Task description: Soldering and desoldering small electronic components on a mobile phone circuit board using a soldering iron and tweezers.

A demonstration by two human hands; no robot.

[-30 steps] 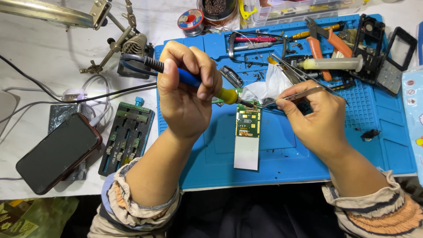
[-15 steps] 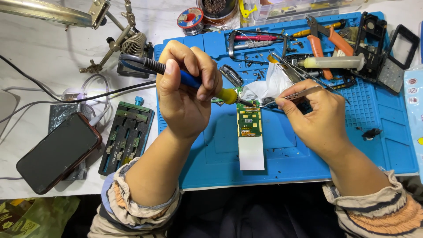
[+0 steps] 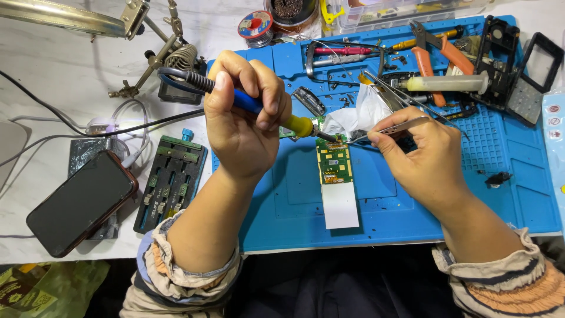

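Blue silicone work mat point(image 3: 518, 194) covers the right part of the white worktop point(image 3: 70, 76). Near the middle of the mat lies a small green circuit board point(image 3: 333, 162) with gold contacts, its lower end joined to a plain white rectangular panel point(image 3: 340, 206) that reaches toward the mat's near edge.

Left hand point(image 3: 244, 121): fingers clenched around the blue handle of a soldering iron with a yellow collar point(image 3: 294, 123). The iron is tilted, tip down at the board's far end; whether the tip touches the board cannot be told. Its black cable runs off toward the worktop's left edge.

Right hand point(image 3: 421, 159): thumb and fingers pinching a pair of slim metal tweezers point(image 3: 391, 128). The tweezer points meet the iron's tip at the far end of the board. A crumpled white tissue point(image 3: 353, 115) lies just beyond that spot.

Far side of the mat: orange-handled cutters point(image 3: 435, 50), a pale syringe point(image 3: 447, 83) lying crosswise, and a black phone frame point(image 3: 500, 47) at the far right corner. A solder spool point(image 3: 255, 26) sits on the worktop just past the mat's far left corner.

Left of the mat: a dark grooved board holder point(image 3: 170, 182), touching or just beside the mat's left edge. Further left, a black smartphone point(image 3: 82, 203), screen dark, lies at an angle near the worktop's near left corner.
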